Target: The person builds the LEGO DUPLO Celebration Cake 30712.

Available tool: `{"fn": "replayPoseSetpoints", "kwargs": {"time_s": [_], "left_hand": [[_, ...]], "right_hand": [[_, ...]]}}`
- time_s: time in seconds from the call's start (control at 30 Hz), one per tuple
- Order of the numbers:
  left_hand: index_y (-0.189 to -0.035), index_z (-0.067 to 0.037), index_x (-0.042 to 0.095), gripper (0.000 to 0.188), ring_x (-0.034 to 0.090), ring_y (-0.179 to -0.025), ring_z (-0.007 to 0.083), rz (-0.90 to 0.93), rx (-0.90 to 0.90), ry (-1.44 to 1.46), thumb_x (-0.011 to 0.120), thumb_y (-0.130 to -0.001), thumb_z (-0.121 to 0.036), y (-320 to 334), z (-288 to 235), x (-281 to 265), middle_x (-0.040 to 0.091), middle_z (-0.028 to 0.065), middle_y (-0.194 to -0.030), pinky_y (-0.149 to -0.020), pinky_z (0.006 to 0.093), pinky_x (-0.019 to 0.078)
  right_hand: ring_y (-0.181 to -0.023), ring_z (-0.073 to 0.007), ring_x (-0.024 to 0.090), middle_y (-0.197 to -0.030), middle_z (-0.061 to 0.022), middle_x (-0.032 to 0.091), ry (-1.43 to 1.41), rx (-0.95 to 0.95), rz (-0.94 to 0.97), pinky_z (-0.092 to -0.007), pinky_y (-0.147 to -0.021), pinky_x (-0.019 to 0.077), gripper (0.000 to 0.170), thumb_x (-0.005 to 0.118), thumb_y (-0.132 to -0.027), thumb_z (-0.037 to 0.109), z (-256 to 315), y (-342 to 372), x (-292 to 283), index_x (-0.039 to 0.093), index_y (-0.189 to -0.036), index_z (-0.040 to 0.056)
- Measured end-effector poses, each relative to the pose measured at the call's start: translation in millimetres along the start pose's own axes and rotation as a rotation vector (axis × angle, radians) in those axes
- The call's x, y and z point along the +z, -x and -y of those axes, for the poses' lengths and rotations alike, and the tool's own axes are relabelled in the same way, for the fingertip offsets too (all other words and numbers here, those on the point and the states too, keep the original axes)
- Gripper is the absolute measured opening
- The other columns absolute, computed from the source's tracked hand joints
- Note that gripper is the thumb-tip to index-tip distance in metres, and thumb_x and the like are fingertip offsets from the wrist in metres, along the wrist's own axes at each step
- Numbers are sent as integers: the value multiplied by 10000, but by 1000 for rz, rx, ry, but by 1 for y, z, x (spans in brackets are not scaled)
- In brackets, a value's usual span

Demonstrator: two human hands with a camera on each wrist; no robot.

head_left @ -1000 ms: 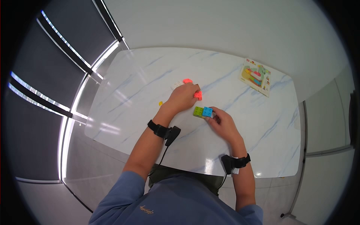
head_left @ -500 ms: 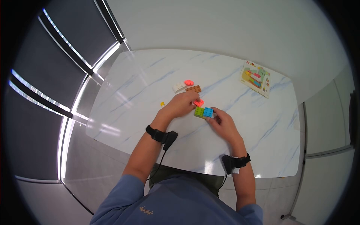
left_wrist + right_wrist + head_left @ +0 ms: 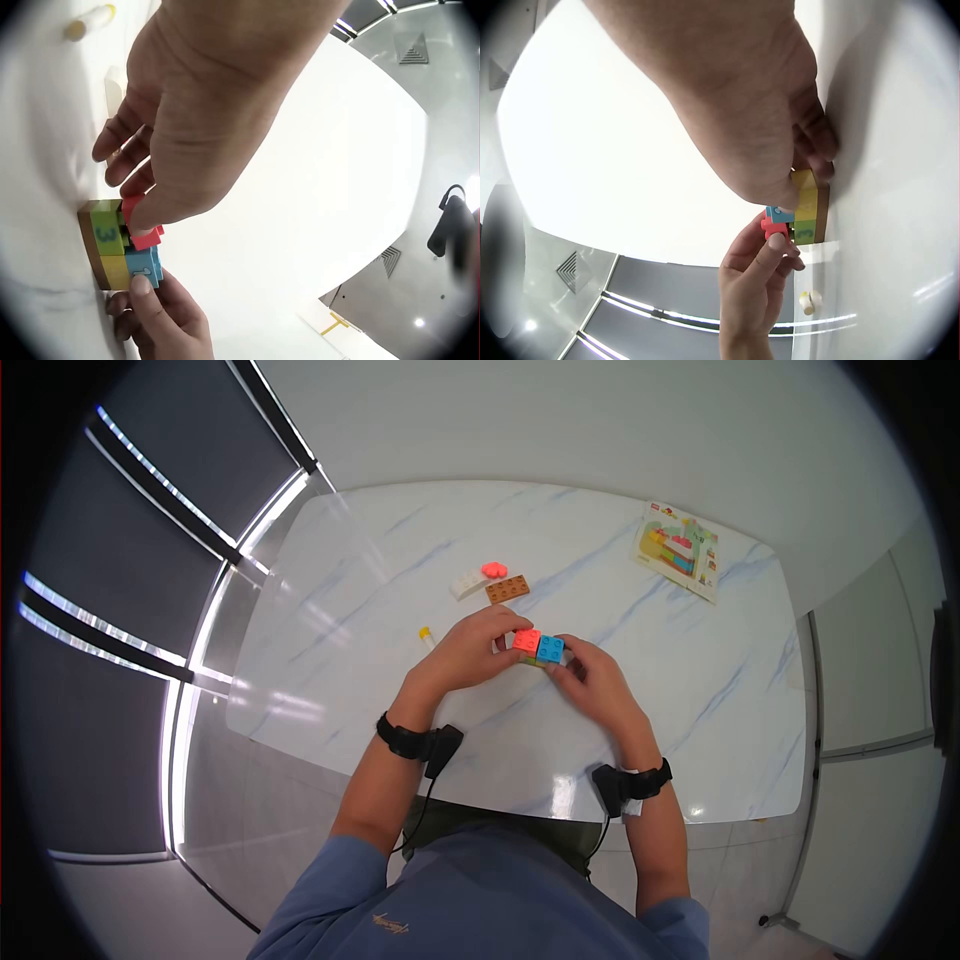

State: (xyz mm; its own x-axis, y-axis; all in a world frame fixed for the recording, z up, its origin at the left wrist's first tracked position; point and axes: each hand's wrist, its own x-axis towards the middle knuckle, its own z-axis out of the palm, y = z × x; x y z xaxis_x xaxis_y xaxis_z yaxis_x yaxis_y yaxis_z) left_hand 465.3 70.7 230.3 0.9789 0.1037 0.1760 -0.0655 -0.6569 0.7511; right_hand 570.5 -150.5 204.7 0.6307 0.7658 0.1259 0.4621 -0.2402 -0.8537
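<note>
My left hand pinches a red toy building brick between thumb and fingers. In the left wrist view that brick sits tilted just over a green brick marked 3. Beside the green one is a yellow brick, and both stand on a brown base. A blue brick marked 1 tops the yellow one, right beside the red brick. My right hand grips the stack from the right, its thumb on the blue brick's near face and its fingers behind.
Beyond my left hand lie a brown studded brick, a white piece and a small red bumpy piece. A small yellow-and-white piece is at the left. The picture booklet lies at the table's far right.
My left hand has drawn the red brick back from the loose pieces toward me, over the green brick. The right hand has kept its grip on the stack with little movement.
</note>
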Motion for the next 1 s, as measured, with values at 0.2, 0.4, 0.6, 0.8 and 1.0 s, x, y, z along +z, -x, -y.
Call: {"fn": "replayPoseSetpoints", "kwargs": {"time_s": [0.2,0.4,0.6,0.8,1.0], "left_hand": [[-1217,-82,715,384,652,-834,180,42,-6,6,814,-846,-88,-1,-1,2,728,54,-1032,-729,312,546],[-1209,-68,719,376,660,-819,204,40,1,-71,815,-846,-90,0,-5,5,733,83,-1007,-738,327,547],[-1214,-55,715,345,671,-831,234,54,-76,22,785,-883,-127,2,-6,3,739,111,-1008,-762,347,553],[-1174,-33,707,252,682,-930,317,-115,-28,-37,665,-966,-169,-21,18,-1,729,155,-1059,-798,414,557],[-1145,-44,690,223,671,-1042,359,-178,-12,-363,622,-946,-121,-34,32,5,707,159,-1093,-857,455,558]], "right_hand": [[-723,-221,630,-937,-128,687,0,4,-10,-350,-703,527,373,730,-930,151,1,-1,0,655,-1277,36],[-724,-220,626,-937,-126,682,-3,30,15,-347,-699,525,389,731,-929,154,3,-1,-3,651,-1292,39],[-708,-205,610,-913,-120,670,31,-2,-6,-338,-689,516,391,727,-933,157,2,-1,-2,653,-1298,39],[-708,-191,602,-904,-113,659,27,27,12,-333,-690,510,394,724,-939,159,4,0,-2,647,-1303,30],[-713,-199,604,-916,-117,664,15,-2,12,-335,-697,513,407,726,-938,170,1,0,-2,643,-1308,23]]}}
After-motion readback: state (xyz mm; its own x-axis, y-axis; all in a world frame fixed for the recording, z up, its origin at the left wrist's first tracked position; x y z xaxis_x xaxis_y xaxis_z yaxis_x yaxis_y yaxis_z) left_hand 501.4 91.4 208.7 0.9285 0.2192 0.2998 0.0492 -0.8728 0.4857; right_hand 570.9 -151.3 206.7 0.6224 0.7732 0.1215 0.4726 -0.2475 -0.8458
